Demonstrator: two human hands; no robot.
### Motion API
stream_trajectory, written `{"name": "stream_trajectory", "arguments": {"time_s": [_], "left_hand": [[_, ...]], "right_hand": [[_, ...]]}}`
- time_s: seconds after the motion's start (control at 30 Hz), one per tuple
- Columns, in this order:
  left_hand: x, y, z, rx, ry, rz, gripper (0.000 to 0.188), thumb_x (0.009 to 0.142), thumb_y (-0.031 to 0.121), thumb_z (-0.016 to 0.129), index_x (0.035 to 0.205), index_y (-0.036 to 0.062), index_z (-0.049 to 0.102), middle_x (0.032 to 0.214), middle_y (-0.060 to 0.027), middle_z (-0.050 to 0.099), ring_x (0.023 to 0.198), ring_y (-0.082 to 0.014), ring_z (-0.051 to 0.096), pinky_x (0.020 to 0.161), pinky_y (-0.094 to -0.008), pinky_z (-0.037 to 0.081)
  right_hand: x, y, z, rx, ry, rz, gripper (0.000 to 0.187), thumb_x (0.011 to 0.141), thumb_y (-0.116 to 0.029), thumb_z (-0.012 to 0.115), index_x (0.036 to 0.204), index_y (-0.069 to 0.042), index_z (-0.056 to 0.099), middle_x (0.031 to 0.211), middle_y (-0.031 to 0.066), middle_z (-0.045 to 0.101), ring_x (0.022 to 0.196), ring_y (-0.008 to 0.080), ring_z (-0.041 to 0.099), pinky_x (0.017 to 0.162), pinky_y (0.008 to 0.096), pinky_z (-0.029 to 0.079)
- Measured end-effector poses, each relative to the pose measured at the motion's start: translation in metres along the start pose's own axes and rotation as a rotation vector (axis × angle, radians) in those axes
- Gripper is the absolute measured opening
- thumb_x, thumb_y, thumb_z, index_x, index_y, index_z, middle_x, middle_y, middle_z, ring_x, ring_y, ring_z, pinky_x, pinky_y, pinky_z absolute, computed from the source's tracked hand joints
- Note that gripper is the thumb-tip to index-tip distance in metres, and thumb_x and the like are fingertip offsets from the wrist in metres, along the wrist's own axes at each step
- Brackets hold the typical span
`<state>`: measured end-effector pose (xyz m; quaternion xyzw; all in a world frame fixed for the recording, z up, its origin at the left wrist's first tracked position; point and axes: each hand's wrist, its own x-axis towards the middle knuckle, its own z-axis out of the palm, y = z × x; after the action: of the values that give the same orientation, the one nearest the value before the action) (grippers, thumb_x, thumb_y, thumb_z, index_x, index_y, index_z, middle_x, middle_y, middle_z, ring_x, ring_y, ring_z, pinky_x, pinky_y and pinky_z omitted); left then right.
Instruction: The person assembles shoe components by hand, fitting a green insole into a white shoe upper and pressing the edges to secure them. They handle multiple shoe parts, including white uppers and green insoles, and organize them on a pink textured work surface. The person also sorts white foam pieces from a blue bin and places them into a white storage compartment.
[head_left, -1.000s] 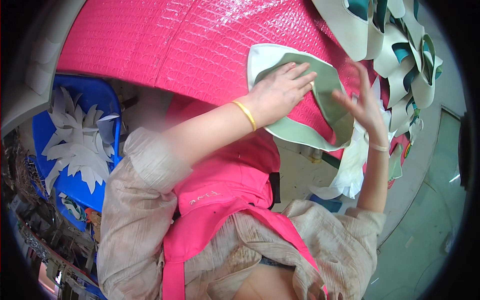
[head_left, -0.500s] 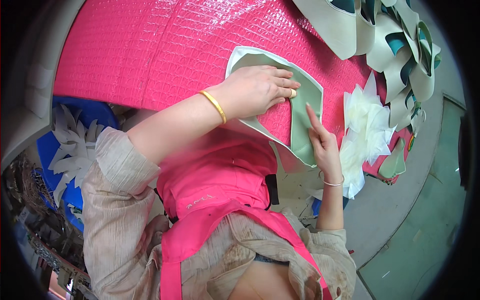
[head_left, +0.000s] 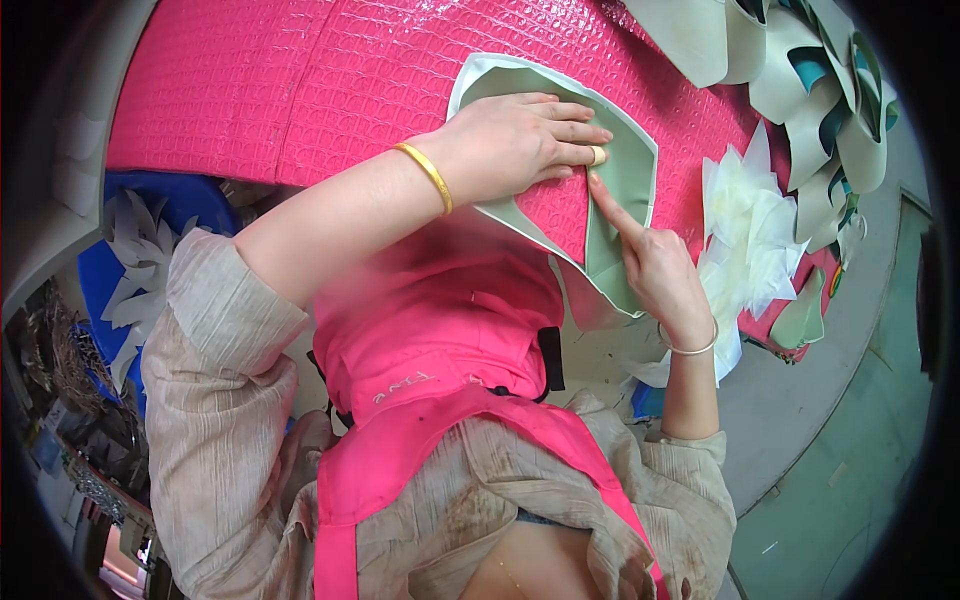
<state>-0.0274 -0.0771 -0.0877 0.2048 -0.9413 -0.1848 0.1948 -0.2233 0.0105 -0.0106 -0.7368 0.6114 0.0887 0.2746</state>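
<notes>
A shoe upper [head_left: 617, 145], pale green inside with a white rim, lies spread in a loop on the pink table. My left hand [head_left: 520, 145] rests flat across it, fingers stretched out and pressing on the green lining. A gold bangle circles that wrist, and a pale band wraps one finger. My right hand [head_left: 665, 275] reaches in from the right side. Its index finger is stretched along the green strip, with the tip close to my left fingers. The other right fingers are curled and partly hidden; no tool shows in either hand.
A pink textured cover lies over the table [head_left: 230, 100]. Cream uppers with teal lining [head_left: 800, 110] are heaped at the far right. Thin white pieces [head_left: 745, 225] are piled beside my right hand. At the left, a blue bin [head_left: 95, 290] holds white cut pieces [head_left: 140, 255].
My right index finger has moved up and left along the green strip, close to my left fingers. The left hand remains flat on the upper. The whole view has shifted slightly.
</notes>
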Motion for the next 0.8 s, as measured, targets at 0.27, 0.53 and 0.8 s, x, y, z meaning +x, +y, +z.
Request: {"name": "stream_trajectory", "arguments": {"time_s": [0.27, 0.53, 0.8], "left_hand": [[0.000, -0.001, -0.001, -0.019, -0.016, 0.009, 0.041, 0.085, 0.025, 0.050, 0.125, 0.0168, 0.047, 0.134, 0.0009, 0.040, 0.125, -0.0188, 0.035, 0.103, -0.0350, 0.030], [-0.006, 0.008, -0.003, -0.065, 0.178, -0.170, 0.037, 0.082, 0.015, 0.053, 0.119, 0.0082, 0.052, 0.125, -0.0044, 0.049, 0.119, -0.0206, 0.043, 0.099, -0.0358, 0.036], [-0.009, -0.010, -0.020, 0.225, 0.253, -0.458, 0.039, 0.082, 0.020, 0.052, 0.121, 0.0111, 0.050, 0.126, -0.0094, 0.047, 0.119, -0.0263, 0.041, 0.102, -0.0396, 0.030]], "right_hand": [[-0.026, 0.008, 0.008, 0.063, 0.021, -0.056, 0.059, 0.074, 0.000, 0.050, 0.128, -0.024, 0.046, 0.076, 0.0204, 0.050, 0.071, 0.0351, 0.056, 0.064, 0.0442, 0.044], [0.026, -0.021, -0.010, -0.036, 0.214, -0.360, 0.060, 0.077, -0.021, 0.061, 0.131, -0.009, 0.039, 0.135, 0.0146, 0.034, 0.124, 0.0289, 0.035, 0.101, 0.0404, 0.030], [0.090, 0.002, -0.013, -0.299, 0.230, -0.323, 0.060, 0.086, -0.035, 0.048, 0.139, -0.020, 0.025, 0.144, 0.0079, 0.023, 0.130, 0.0230, 0.029, 0.105, 0.0485, 0.019]]}}
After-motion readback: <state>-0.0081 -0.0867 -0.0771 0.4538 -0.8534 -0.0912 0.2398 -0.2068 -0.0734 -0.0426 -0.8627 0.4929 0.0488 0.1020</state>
